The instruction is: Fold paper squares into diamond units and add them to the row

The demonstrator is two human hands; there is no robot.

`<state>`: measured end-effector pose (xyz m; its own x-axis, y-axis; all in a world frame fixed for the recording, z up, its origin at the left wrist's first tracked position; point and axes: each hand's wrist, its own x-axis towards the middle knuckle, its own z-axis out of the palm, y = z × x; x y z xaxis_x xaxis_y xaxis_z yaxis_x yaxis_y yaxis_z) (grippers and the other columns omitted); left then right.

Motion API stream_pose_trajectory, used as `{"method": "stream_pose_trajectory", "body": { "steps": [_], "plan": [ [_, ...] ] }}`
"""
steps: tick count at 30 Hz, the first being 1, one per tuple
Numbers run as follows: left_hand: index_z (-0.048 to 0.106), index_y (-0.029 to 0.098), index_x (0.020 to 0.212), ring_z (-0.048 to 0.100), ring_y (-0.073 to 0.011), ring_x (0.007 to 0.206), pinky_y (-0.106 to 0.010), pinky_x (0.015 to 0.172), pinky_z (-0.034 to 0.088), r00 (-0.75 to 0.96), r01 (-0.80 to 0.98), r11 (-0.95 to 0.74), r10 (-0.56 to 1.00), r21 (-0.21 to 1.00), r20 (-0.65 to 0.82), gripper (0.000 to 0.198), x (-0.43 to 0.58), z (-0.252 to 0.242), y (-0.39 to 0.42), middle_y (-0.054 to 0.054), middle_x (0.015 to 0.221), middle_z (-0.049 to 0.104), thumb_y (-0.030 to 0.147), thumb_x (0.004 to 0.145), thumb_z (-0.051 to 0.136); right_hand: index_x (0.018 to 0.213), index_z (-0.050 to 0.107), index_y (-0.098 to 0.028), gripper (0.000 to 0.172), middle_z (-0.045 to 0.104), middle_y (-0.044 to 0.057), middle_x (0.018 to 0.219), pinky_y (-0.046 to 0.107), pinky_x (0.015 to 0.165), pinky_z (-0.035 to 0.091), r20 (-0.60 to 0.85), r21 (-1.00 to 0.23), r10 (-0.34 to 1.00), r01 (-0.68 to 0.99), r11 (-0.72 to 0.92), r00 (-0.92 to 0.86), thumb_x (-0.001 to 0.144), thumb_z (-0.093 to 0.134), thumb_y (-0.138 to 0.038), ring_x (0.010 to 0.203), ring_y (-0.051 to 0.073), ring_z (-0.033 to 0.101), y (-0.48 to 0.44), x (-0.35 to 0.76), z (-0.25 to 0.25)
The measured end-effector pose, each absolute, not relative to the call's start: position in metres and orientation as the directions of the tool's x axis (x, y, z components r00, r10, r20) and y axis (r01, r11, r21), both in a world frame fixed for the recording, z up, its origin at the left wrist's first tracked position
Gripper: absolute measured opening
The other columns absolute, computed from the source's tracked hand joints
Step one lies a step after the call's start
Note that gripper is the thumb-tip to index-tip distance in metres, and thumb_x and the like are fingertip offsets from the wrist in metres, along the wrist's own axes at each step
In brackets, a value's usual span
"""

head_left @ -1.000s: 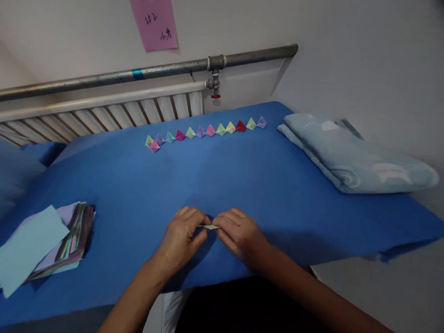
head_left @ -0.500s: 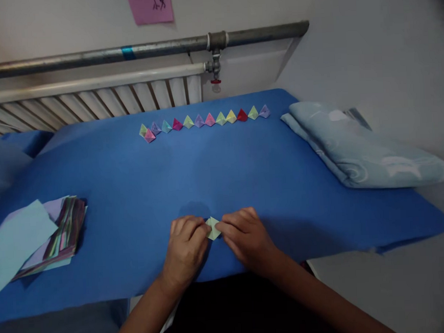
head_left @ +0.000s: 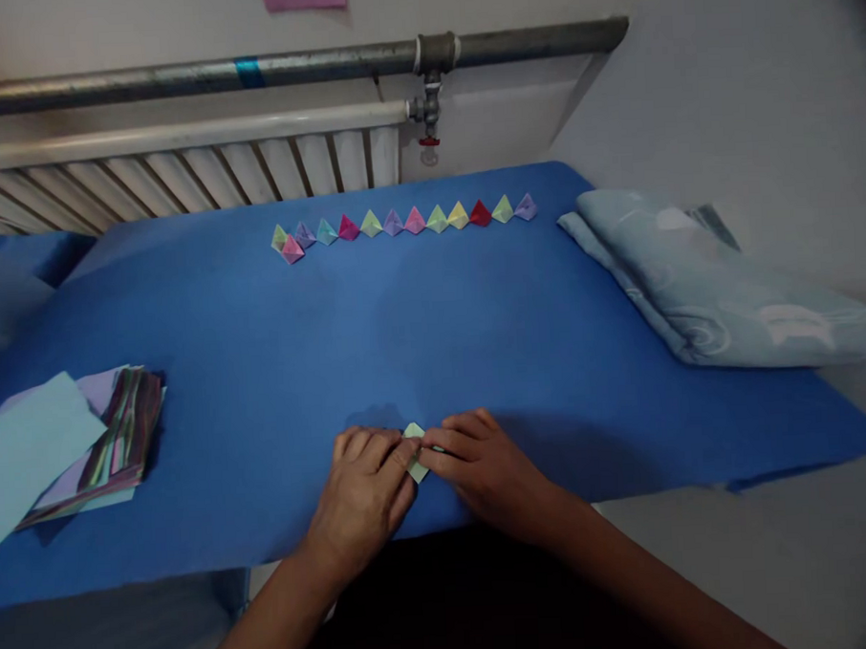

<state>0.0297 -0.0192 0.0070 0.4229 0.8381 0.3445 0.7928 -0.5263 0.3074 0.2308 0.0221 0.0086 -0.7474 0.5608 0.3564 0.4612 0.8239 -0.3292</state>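
Observation:
A small pale green folded paper [head_left: 416, 469] lies near the front edge of the blue-covered surface, partly hidden under my fingers. My left hand [head_left: 368, 485] grips its left side, thumb and forefinger pressed on the paper. From the other side, my right hand [head_left: 482, 466] pinches the right part of it, fingertips almost touching those of the left. Toward the back, a row of small folded paper pieces [head_left: 415, 220] in several colours runs from left to right. A pink folded piece [head_left: 292, 249] sits in front of the row's left end.
At the left lies a stack of coloured paper sheets [head_left: 126, 443] with a light blue sheet [head_left: 36, 442] on top. A folded light blue blanket [head_left: 696, 284] rests at the right. Behind the blue surface [head_left: 277, 370] stand a radiator [head_left: 204, 177] and a metal pipe [head_left: 336, 64].
My fingers have closed further over the green paper, the left thumb and forefinger now reaching across its middle. The view has tilted slightly downward.

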Motion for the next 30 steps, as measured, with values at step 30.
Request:
{"method": "stream_pose_trajectory", "body": {
  "steps": [30],
  "plan": [
    [0.064, 0.018, 0.107, 0.061, -0.0199, 0.094, -0.041, 0.09, 0.037, 0.399, 0.822, -0.513, 0.829, 0.248, 0.392, 0.022, 0.033, 0.01, -0.026, -0.006, 0.103, 0.068, 0.015, 0.092, 0.049, 0.101, 0.061, -0.018, 0.015, 0.067, 0.006, 0.097, 0.035, 0.075, 0.035, 0.291, -0.431, 0.749, 0.617, 0.658, -0.595, 0.09, 0.052, -0.019, 0.084, 0.02, 0.054, 0.0, 0.227, 0.013]
  ]
}}
